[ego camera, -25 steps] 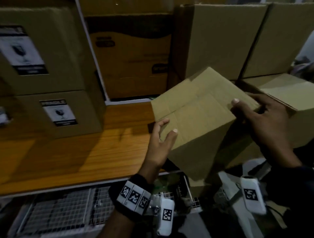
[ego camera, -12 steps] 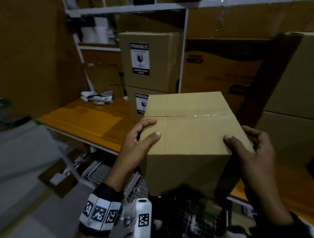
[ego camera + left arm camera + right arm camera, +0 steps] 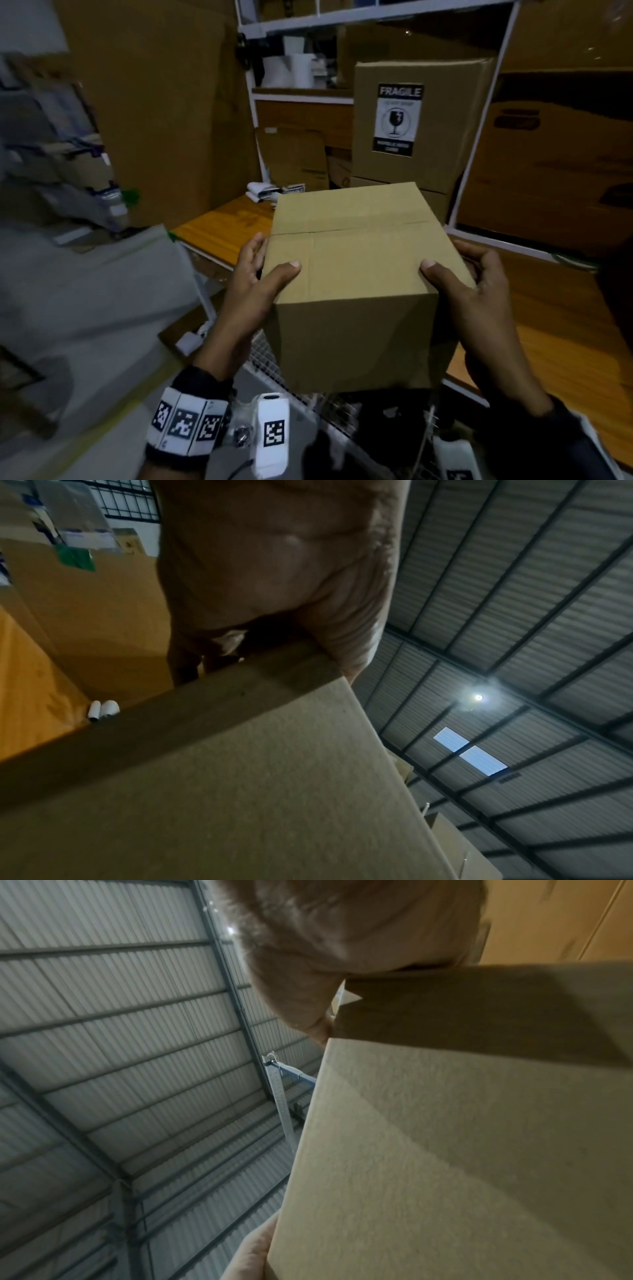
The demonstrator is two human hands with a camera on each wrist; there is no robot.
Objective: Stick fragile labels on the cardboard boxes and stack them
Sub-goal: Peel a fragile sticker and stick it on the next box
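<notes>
While the left hand [image 3: 255,287] and right hand [image 3: 479,294] grip its sides, thumbs on top, a plain box [image 3: 356,274] hangs above the worktop [image 3: 219,228] edge, before a labelled box [image 3: 418,123].

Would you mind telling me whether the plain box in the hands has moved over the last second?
Yes. The plain box has swung left along the wooden bench, from the right-hand cartons to in front of the labelled stack.
</notes>
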